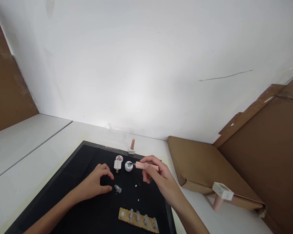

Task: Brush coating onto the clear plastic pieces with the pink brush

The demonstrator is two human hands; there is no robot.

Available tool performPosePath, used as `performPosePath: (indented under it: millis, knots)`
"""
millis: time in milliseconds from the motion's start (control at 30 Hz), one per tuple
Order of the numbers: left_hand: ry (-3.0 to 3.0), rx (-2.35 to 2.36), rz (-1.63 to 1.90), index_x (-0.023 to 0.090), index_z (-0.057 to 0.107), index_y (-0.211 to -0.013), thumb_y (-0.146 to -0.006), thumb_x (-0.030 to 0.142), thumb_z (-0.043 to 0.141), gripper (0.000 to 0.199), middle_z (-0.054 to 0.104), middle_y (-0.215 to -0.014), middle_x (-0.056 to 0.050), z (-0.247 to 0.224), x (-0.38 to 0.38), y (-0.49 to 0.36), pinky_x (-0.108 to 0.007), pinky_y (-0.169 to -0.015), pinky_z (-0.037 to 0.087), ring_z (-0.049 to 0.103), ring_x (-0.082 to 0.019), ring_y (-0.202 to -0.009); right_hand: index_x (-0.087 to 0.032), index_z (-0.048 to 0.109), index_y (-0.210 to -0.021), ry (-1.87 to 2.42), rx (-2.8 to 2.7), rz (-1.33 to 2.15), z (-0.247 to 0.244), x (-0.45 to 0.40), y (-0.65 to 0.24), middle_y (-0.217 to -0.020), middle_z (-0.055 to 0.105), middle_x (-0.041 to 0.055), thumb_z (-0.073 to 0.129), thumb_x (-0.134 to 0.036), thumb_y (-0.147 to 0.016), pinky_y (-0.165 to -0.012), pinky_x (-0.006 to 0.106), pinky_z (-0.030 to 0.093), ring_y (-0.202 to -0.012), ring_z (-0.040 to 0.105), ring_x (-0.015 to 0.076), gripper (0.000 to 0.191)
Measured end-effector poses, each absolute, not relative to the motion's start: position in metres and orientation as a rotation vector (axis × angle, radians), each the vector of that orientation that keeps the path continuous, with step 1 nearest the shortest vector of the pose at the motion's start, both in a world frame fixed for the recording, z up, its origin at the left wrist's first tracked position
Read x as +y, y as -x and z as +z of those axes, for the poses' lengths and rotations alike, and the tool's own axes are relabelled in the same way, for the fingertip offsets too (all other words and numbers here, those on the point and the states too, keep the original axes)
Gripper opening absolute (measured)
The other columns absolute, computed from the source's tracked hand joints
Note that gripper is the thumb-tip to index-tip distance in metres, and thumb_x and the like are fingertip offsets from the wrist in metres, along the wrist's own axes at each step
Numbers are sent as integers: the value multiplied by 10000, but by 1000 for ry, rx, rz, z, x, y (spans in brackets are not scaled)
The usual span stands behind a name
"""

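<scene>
My right hand (158, 170) grips the pink handle of a nail polish brush (146, 165), held about level. Its dark tip points left, at a small round white jar (129, 166); whether it touches the contents I cannot tell. Just left of the jar, an uncapped white nail polish bottle (117, 164) lies on its side, its neck toward me. Behind that bottle is a small round pot (119, 158) with pinkish bits. My left hand (97, 180) rests on the black mat with thumb and fingers apart, holding nothing. Right beside its thumb lies a clear nail tip (118, 188).
A yellowish strip (139, 220) carrying several clear nail tips lies at the black mat's (88, 211) front. A capped polish bottle (132, 147) stands at the back edge. On the right are a flat cardboard box (200, 159) and an upside-down polish bottle (222, 191). A white wall (136, 65) rises behind.
</scene>
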State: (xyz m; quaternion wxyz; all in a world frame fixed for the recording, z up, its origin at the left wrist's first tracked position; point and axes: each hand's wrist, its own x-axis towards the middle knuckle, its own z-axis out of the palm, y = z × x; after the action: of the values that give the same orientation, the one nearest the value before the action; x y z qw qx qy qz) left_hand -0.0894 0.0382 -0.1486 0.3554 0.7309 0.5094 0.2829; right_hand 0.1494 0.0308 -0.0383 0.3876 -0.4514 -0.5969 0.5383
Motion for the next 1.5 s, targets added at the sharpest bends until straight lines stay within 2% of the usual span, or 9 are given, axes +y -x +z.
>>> performPosePath:
  millis: [200, 367, 567, 667, 800, 1067, 1267, 1400, 1500]
  knots:
    - [-1896, 1420, 675, 234, 727, -866, -634, 184, 738, 237, 589, -1005, -49, -164, 22, 63, -414, -913, 361, 500, -275, -1017, -202, 581, -839, 1129, -1515, 1318, -29, 22, -156, -513, 515, -60, 607, -510, -795, -572, 271, 371, -513, 442, 118, 313]
    - [-1879, 1456, 723, 251, 754, -722, -679, 218, 706, 72, 620, -986, -53, -168, 17, 54, -444, -891, 338, 503, -297, -1027, -203, 590, -859, 1112, -1529, 1267, -23, 15, -163, -523, 524, -56, 580, -456, -819, -571, 268, 379, -516, 458, 121, 257]
    - [-1717, 1361, 878, 198, 682, -665, -663, 229, 700, 36, 684, -897, -56, -160, 14, 50, -409, -846, 417, 589, -274, -945, -204, 589, -882, 1085, -1534, 1201, -16, 5, -173, -532, 521, -49, 549, -433, -850, -583, 285, 399, -517, 468, 131, 235]
    - [-1566, 1246, 953, 172, 604, -673, -721, 294, 646, 138, 697, -766, -57, -145, 19, 44, -343, -713, 476, 654, -230, -769, -207, 590, -886, 1068, -1529, 1162, -11, -1, -178, -522, 507, -51, 556, -453, -850, -582, 293, 405, -511, 469, 137, 250]
    - [-1437, 1094, 1049, 174, 541, -666, -713, 320, 680, 207, 675, -695, -24, -102, 25, 32, -300, -660, 485, 650, -182, -677, -211, 600, -889, 1036, -1523, 1109, -2, -8, -185, -511, 518, -51, 566, -457, -858, -582, 288, 401, -508, 467, 132, 251]
    - [-1353, 819, 1097, 163, 678, -761, -720, 285, 733, 140, 637, -687, -8, -13, 7, 1, -254, -632, 466, 570, -134, -652, -273, 655, -918, 959, -1495, 927, 15, -36, -207, -582, 562, -24, 600, -508, -862, -574, 256, 415, -573, 513, 140, 248]
    - [-1304, 642, 1076, 180, 714, -695, -728, 233, 741, 68, 627, -645, 9, -1, 7, -8, -239, -660, 469, 550, -114, -630, -318, 677, -903, 767, -1738, 597, 20, -34, -216, -606, 568, -1, 594, -411, -896, -538, 265, 410, -583, 508, 162, 125]
    - [-1325, 619, 1057, 186, 726, -706, -724, 236, 745, 57, 635, -664, 1, -5, 14, -5, -239, -631, 474, 550, -120, -627, -309, 677, -850, 717, -1750, 564, 18, -24, -212, -572, 536, 5, 554, -403, -918, -493, 273, 398, -566, 495, 176, 170]
    - [-1349, 651, 1064, 185, 726, -719, -729, 251, 740, 68, 634, -685, -9, -10, 20, 0, -247, -615, 475, 551, -132, -640, -309, 693, -899, 761, -1742, 538, 10, -21, -210, -633, 594, 31, 574, -429, -900, -486, 284, 423, -569, 534, 182, 169]
